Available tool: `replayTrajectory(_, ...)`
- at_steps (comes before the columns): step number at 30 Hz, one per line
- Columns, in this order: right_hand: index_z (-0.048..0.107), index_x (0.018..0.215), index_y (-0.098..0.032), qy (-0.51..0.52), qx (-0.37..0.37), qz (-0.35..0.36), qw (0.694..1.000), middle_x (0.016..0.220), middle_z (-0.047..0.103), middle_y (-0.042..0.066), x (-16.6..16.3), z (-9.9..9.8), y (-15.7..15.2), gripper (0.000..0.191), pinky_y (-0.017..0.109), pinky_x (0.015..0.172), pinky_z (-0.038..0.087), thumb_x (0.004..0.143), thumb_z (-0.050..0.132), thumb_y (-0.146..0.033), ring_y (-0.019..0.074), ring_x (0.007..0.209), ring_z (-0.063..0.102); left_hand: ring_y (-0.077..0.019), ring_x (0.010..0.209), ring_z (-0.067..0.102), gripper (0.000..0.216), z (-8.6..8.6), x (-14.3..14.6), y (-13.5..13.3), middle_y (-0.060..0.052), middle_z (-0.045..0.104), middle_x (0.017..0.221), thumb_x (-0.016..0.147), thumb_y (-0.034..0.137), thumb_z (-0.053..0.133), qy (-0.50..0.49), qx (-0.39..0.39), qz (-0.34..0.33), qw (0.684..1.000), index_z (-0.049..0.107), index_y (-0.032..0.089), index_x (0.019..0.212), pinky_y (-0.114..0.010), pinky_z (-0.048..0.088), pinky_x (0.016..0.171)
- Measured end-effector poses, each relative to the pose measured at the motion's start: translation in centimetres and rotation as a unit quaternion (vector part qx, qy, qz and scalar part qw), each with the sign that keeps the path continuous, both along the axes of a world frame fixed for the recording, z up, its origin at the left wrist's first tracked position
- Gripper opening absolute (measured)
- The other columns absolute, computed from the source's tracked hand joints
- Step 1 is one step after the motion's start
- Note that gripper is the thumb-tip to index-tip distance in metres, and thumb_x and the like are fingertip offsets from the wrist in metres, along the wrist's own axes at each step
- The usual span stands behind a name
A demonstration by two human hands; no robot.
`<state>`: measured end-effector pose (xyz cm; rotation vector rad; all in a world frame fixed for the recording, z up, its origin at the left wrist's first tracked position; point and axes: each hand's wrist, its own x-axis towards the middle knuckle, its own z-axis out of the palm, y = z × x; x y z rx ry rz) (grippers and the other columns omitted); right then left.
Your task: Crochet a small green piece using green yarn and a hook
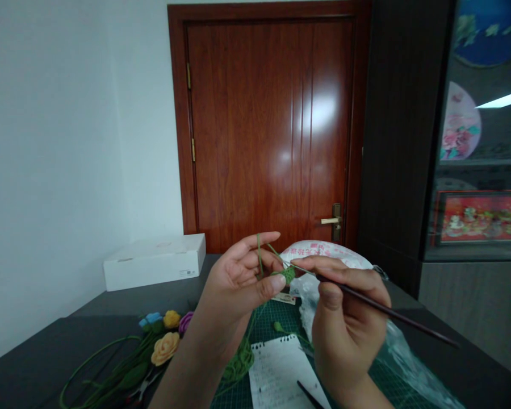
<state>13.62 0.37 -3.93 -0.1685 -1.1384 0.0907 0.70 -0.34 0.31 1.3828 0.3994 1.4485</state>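
My left hand [247, 278] pinches a small piece of green crochet work [288, 274] between thumb and fingers. Green yarn [259, 255] loops over its raised index finger. In my right hand [353, 318] is a crochet hook [392, 312] with a long dark handle, gripped like a pen. The hook's thin metal tip meets the green piece; whether it sits inside a stitch is too small to tell. Below my left wrist lies a tangle of green yarn [241, 363], partly hidden by the forearm.
A handwritten notepad [281, 369] with a dark pen [310, 395] lies on a green cutting mat [270, 318]. Crocheted flowers [165, 348] are at left, near pliers [142, 391]. A white box [155, 262] stands behind; clear plastic wrap [409, 358] and a white bag [327, 250] lie right.
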Motion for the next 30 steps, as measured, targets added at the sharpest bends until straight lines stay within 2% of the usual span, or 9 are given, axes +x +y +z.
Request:
replayTrajectory(3,0.061,0.098,-0.024,0.004,-0.033,0.080,0.996,0.089,0.074,0.003,0.3,0.4,0.2,0.003,0.040,0.077,0.060,0.100,0.058,-0.024,0.0214,0.088,0.074,-0.0153,0.081,0.064,0.052,0.0,-0.1,0.0,-0.002,0.071,0.083,0.073,0.011,0.085,0.001,0.000,-0.002,1.000,0.069,0.017,0.122,-0.026,0.050,0.076)
replayTrajectory(6,0.059,0.097,-0.024,-0.019,-0.039,0.124,0.991,0.088,0.073,0.003,0.9,0.8,0.5,0.005,0.037,0.074,0.058,0.101,0.056,-0.025,0.0205,0.087,0.072,-0.0133,0.078,0.062,0.050,0.0,-0.1,-0.1,-0.001,0.071,0.081,0.073,0.009,0.085,0.000,0.008,0.005,1.000,0.070,0.016,0.121,-0.023,0.049,0.074)
replayTrajectory(13,0.059,0.099,-0.022,-0.069,-0.032,0.112,0.991,0.089,0.073,0.004,2.0,1.1,0.2,0.006,0.035,0.072,0.057,0.102,0.053,-0.023,0.0202,0.087,0.072,-0.0115,0.074,0.062,0.050,0.2,0.0,-0.2,0.000,0.071,0.079,0.072,0.007,0.084,0.004,0.009,0.018,1.000,0.070,0.015,0.119,-0.021,0.048,0.069)
replayTrajectory(23,0.062,0.105,-0.021,-0.161,0.029,0.011,0.987,0.093,0.072,0.004,3.1,1.3,0.0,0.012,0.041,0.083,0.056,0.099,0.053,-0.015,0.0205,0.090,0.071,-0.0105,0.073,0.063,0.049,0.0,-0.1,-0.1,0.001,0.070,0.080,0.074,0.006,0.083,0.032,0.056,0.058,0.996,0.068,0.015,0.120,-0.020,0.050,0.067)
replayTrajectory(28,0.061,0.105,-0.022,-0.278,0.090,-0.113,0.950,0.097,0.073,0.007,3.5,1.9,-0.3,0.013,0.043,0.079,0.058,0.096,0.056,-0.014,0.0219,0.089,0.071,-0.0122,0.075,0.065,0.047,-0.2,-0.5,0.4,0.000,0.072,0.080,0.075,0.005,0.082,0.055,0.131,0.083,0.986,0.068,0.015,0.120,-0.021,0.052,0.068)
replayTrajectory(30,0.061,0.104,-0.024,-0.282,0.103,-0.162,0.940,0.095,0.073,0.006,3.4,1.9,-0.2,0.017,0.040,0.075,0.060,0.094,0.057,-0.010,0.0210,0.086,0.071,-0.0124,0.076,0.066,0.048,-0.3,-0.4,0.5,0.000,0.072,0.080,0.076,0.004,0.082,0.058,0.149,0.098,0.982,0.068,0.016,0.120,-0.022,0.052,0.069)
